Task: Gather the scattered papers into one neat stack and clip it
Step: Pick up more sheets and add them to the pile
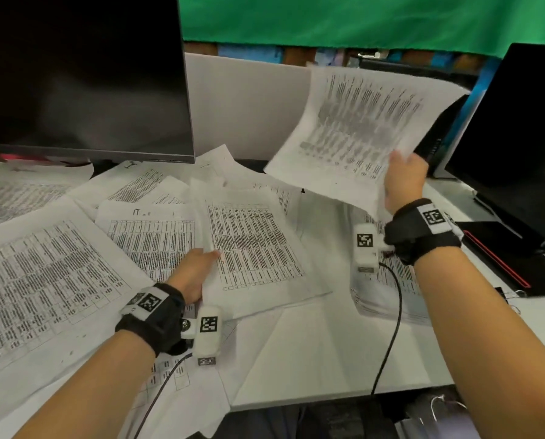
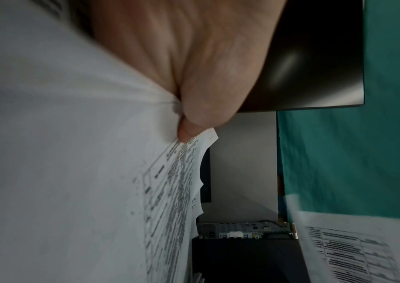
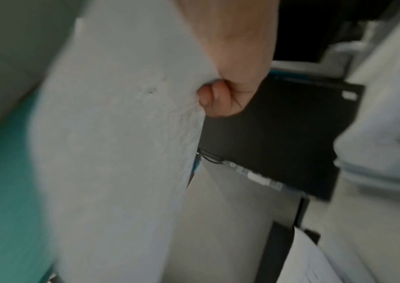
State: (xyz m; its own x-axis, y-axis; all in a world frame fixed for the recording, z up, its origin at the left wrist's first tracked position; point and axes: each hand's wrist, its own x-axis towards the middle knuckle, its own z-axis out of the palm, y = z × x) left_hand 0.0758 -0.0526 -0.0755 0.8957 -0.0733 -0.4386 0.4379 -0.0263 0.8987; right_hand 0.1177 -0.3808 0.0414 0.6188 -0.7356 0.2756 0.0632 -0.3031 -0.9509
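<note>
Printed sheets with tables lie scattered over the white desk (image 1: 312,359). My left hand (image 1: 198,270) pinches the left edge of one sheet (image 1: 252,245) near the desk's middle; the left wrist view shows thumb and finger (image 2: 189,132) nipping that paper (image 2: 73,172). Up at the right, my right hand (image 1: 404,182) grips a blurred sheet (image 1: 366,122) raised off the desk, its fingers (image 3: 218,99) curled round the edge of the paper (image 3: 121,134). Below my right wrist lies a thicker pile of papers (image 1: 388,296). No clip can be made out.
A dark monitor (image 1: 84,74) stands at the back left over some sheets. A black laptop (image 1: 518,137) sits open at the right, with a black and red folder (image 1: 502,258) before it. A green cloth (image 1: 359,20) hangs behind. Cables run off the desk's front edge.
</note>
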